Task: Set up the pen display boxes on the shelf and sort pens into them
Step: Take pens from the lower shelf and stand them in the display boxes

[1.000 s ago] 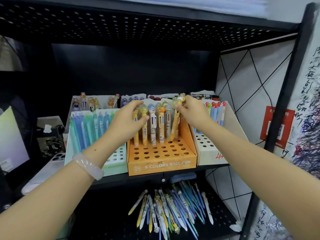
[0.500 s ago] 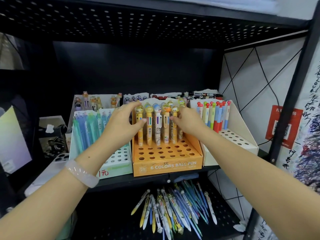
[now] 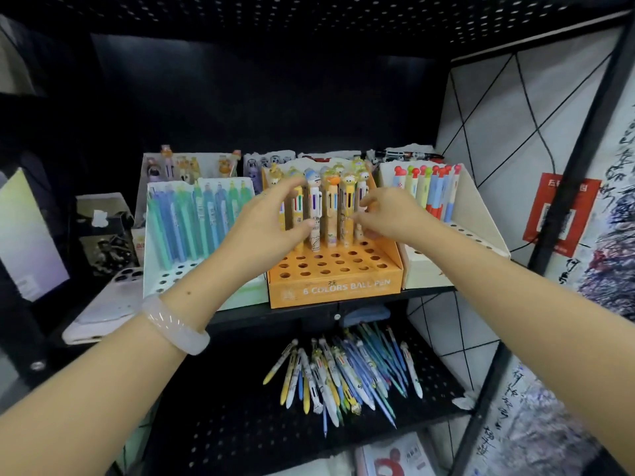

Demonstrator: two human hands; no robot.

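An orange display box (image 3: 335,286) labelled "6 COLORS BALL PEN" stands in the middle of the black shelf (image 3: 261,316). Several character-topped pens (image 3: 331,207) stand upright in its back holes; the front holes hold nothing. My left hand (image 3: 271,225) curves round the leftmost pens, thumb in front and fingers behind. My right hand (image 3: 388,214) has its fingertips curled onto the rightmost pens. A pile of loose pens (image 3: 343,365) lies on the lower shelf.
A mint box (image 3: 165,280) of blue and green pens stands left of the orange one, a white box (image 3: 481,218) with red-topped pens to the right. More boxes (image 3: 185,163) sit behind. A phone (image 3: 106,304) lies at far left. A black post (image 3: 567,166) frames the right side.
One second ago my right hand held a tilted pen above the orange box; that pen now stands upright in the row. Both hands stay at the pens.
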